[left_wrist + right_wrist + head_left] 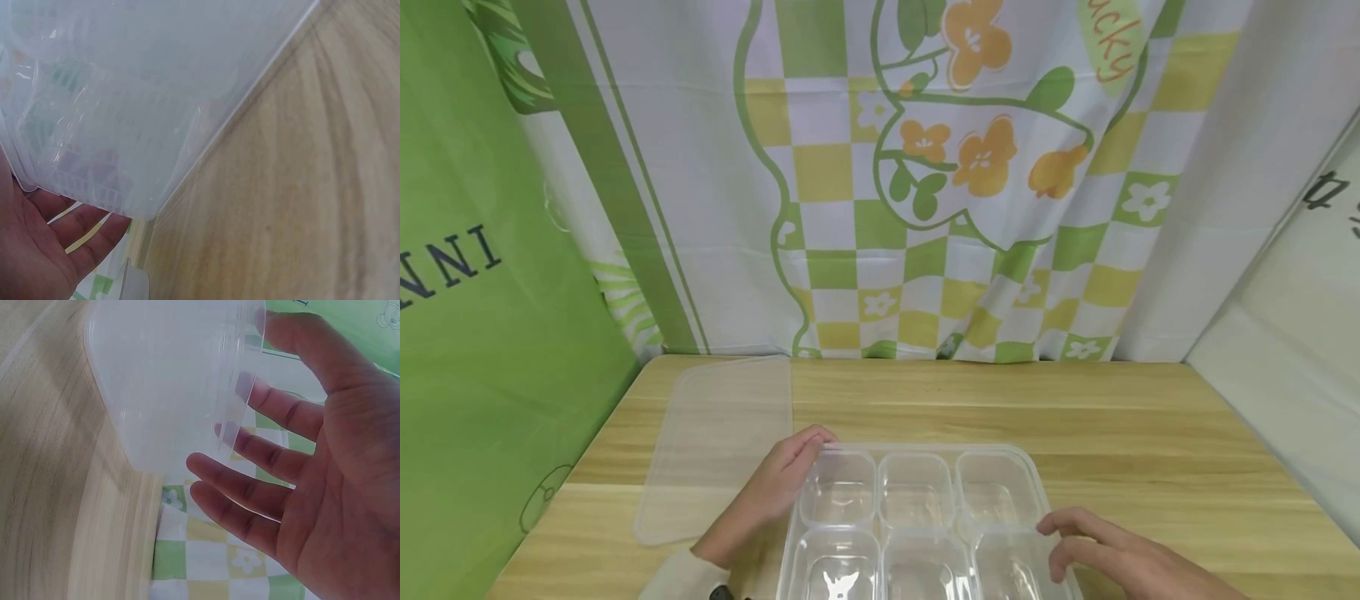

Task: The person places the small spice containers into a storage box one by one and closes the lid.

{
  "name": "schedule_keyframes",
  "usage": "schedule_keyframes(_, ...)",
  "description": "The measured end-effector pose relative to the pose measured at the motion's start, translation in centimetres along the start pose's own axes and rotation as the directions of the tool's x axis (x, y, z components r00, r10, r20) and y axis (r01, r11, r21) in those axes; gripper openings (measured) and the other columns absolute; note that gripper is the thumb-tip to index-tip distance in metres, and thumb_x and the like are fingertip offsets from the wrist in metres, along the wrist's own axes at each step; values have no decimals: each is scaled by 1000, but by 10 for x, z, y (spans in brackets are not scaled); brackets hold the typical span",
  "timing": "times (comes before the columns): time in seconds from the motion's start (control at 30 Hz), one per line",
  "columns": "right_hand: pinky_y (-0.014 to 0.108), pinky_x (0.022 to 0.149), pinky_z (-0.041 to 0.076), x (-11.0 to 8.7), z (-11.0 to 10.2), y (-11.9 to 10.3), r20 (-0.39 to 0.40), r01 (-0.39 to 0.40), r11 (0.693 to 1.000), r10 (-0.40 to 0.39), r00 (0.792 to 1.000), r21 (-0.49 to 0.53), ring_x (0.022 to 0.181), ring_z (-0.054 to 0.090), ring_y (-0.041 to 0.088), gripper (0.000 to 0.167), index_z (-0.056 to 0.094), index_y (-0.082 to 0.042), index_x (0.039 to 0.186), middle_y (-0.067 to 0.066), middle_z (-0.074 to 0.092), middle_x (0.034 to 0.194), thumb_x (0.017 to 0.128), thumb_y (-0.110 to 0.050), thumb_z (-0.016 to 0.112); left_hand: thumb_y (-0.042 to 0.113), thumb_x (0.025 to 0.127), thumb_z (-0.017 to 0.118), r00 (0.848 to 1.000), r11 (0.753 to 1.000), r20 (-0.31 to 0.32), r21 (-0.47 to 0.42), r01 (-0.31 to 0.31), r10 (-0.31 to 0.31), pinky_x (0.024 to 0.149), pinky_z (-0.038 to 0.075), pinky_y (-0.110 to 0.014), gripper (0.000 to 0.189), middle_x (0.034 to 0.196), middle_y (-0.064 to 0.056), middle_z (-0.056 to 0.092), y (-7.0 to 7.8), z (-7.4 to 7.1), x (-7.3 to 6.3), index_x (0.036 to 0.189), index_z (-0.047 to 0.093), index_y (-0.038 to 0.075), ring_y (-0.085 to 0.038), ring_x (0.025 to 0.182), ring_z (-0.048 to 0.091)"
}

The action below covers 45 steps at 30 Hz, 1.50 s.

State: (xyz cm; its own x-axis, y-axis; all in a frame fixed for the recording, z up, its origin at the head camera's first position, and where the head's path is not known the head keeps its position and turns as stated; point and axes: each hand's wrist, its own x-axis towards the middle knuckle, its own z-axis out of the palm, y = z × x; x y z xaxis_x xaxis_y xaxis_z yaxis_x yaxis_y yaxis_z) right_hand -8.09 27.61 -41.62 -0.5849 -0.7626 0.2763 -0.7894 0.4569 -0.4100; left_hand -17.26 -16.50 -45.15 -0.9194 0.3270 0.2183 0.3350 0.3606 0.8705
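Observation:
A clear plastic storage box (917, 447) lies on the table at the lower middle of the head view, with several small clear compartments in rows. No contents show in the compartments in view. My left hand (786, 471) holds its far left corner; in the left wrist view the fingers (81, 225) lie against the box's side under the rim. At the right side, my right hand (1105, 550) has its fingers loosely bent and spread. Some fingertips (228, 432) show through the translucent rim in the right wrist view. The box's near edge is cut off.
A flat translucent lid (715, 450) lies on the wooden table (1150, 442) to the left of the box. Behind the table hangs a checked, flowered curtain (887, 275). A green cloth (497, 333) hangs at the left, and a white one (1292, 333) at the right.

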Motion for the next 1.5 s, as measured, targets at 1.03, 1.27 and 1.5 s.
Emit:
schedule_keyframes(1.03,35,90,55,30,1,0,-125,-371,928,364,923,-33,121,60,18,62,30,-27,162,2,42,158,107,-28,59,21,114,38,1000,1000,-7,10,8,-8,83,56,-39,33,101,-4,70,-1,-2,-3,110,68,8,-25,95,66)
schedule_keyframes(1.27,25,105,43,47,8,16,-87,-399,887,428,900,234,142,40,31,53,32,-18,162,9,38,161,112,-26,47,22,113,39,999,998,-27,64,19,-17,85,55,-39,32,100,1,70,-1,0,-3,109,69,11,-20,94,66)
schedule_keyframes(1.5,10,106,26,54,18,24,-188,-306,926,348,918,222,143,37,20,46,40,1,154,18,44,156,111,-13,47,25,113,41,998,991,-55,130,17,-10,93,53,-46,30,108,4,71,5,-4,-3,113,70,16,-20,104,66)
